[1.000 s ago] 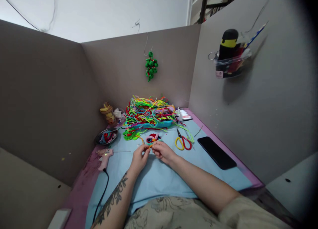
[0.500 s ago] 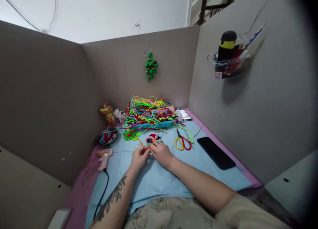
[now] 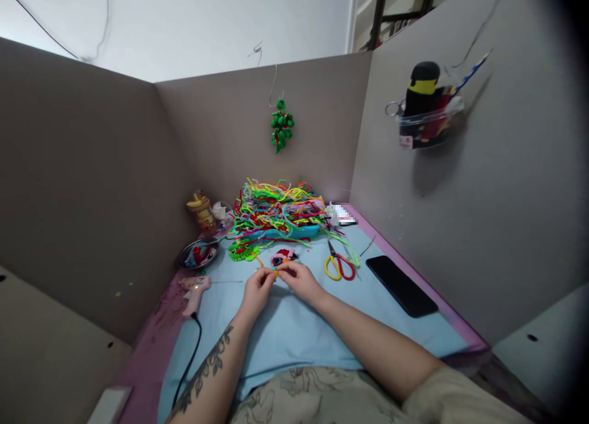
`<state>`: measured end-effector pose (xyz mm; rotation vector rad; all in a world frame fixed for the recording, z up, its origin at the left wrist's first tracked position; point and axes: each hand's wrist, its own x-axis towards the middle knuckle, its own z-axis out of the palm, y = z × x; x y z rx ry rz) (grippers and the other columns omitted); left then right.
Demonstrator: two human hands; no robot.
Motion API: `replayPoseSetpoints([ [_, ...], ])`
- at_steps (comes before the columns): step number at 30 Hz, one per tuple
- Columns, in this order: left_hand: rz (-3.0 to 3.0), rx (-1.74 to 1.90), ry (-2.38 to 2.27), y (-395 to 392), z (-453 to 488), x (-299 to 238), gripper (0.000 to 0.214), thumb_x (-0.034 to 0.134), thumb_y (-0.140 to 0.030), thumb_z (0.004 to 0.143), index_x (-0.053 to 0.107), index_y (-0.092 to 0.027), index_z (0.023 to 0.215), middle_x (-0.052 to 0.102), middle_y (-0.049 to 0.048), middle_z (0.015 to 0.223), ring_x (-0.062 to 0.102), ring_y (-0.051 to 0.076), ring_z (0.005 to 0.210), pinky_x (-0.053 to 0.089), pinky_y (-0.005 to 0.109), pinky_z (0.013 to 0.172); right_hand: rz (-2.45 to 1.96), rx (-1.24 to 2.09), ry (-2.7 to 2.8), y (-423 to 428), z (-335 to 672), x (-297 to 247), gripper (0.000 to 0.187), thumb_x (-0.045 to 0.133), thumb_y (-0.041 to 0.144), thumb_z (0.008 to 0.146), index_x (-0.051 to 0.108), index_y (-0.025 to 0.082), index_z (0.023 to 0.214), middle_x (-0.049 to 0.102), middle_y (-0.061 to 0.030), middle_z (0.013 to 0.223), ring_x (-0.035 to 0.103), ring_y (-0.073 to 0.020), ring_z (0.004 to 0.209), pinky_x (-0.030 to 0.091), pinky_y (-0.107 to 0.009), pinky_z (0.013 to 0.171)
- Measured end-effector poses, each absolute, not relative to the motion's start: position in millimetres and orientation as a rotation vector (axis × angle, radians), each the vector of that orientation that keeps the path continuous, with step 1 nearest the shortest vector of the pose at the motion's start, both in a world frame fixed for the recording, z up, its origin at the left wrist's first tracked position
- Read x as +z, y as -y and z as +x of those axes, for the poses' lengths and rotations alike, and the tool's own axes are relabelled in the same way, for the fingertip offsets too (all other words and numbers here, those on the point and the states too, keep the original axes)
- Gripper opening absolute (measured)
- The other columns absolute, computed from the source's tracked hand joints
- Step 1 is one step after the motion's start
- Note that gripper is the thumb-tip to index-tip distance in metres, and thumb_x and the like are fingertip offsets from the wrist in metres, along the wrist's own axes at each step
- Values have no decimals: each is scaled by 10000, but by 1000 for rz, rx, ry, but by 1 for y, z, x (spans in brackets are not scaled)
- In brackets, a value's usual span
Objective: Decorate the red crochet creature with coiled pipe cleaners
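Both hands: left hand [image 3: 257, 287] and right hand [image 3: 300, 280] are pinching one orange pipe cleaner [image 3: 277, 271] between fingertips.
Axis: it is running crosswise, hand to hand.

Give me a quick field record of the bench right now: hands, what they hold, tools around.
left hand: fingertips pinch an orange pipe cleaner against the right hand's
right hand: pinches the same piece from the other side
behind the hands: small pink and red craft piece on the blue mat
pile: tangled pipe cleaners at the back
right side: yellow and red scissors, black phone
left side: pink glue gun, dark dish
back wall: green hanging ornament
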<state>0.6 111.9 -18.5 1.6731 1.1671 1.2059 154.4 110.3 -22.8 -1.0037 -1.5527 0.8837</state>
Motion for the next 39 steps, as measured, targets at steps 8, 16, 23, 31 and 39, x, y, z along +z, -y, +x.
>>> replayPoseSetpoints([
  [8, 1656, 1279, -1210, -110, 2, -18, 142, 645, -285, 693, 555, -175, 693, 524, -56, 570, 471, 105, 530, 375, 214, 532, -1018, 969, 1484, -108, 156, -19, 155, 655, 298, 747, 716, 161, 785, 703, -39, 739, 614, -169, 681, 474, -274, 643],
  [16, 1726, 1261, -1192, -108, 1, -18, 153, 551, -306, 786, 617, -175, 833, 654, 0, 692, 614, 152, 637, 474, 258, 631, -1044, 911, 1492, -109, 155, -19, 145, 601, 258, 778, 681, 158, 709, 657, -15, 664, 570, -142, 613, 440, -250, 599],
  [23, 1852, 1208, -1144, -105, 1, -16, 196, 591, -303, 795, 713, -189, 895, 728, 54, 860, 645, 194, 801, 485, 303, 773, -1099, 397, 1595, -104, 159, -16, 126, 539, 170, 796, 618, 180, 699, 563, -24, 709, 541, -161, 676, 423, -273, 642],
  [31, 1795, 1195, -1124, -108, -1, -19, 209, 571, -313, 801, 704, -176, 887, 710, 50, 785, 630, 180, 728, 481, 282, 691, -1001, 514, 1593, -106, 157, -21, 79, 577, 221, 830, 635, 185, 789, 585, -24, 756, 554, -150, 686, 443, -256, 617],
  [39, 1673, 1207, -1092, -110, -1, -16, 257, 539, -385, 800, 655, -158, 834, 645, 17, 683, 575, 148, 640, 460, 255, 633, -864, 663, 1594, -107, 159, -17, 164, 660, 208, 779, 683, 200, 942, 643, -71, 944, 603, -189, 889, 490, -316, 784],
])
